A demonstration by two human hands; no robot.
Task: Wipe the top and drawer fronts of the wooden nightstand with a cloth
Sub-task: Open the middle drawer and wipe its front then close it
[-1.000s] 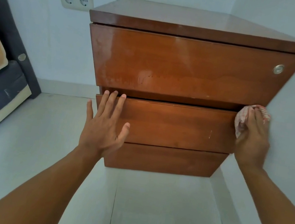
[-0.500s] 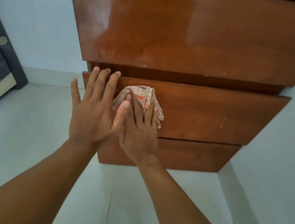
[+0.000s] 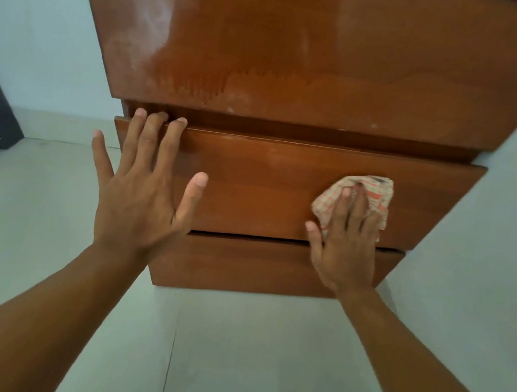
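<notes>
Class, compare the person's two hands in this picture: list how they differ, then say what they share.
The left hand is bare; the right hand presses a checked cloth. The left hand lies at the left end of the middle drawer front, fingertips at its top edge; the right hand lies toward its right end, lower down. Both lie flat with straight fingers against that same drawer front.

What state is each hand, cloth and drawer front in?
Orange-checked white cloth: crumpled, against middle brown wooden drawer front.
Right hand: open, fingers pressing cloth.
Left hand: open, flat on middle front.
Top brown wooden drawer front: streaky, smudged.
Bottom brown wooden drawer front: no cloth on it.
</notes>
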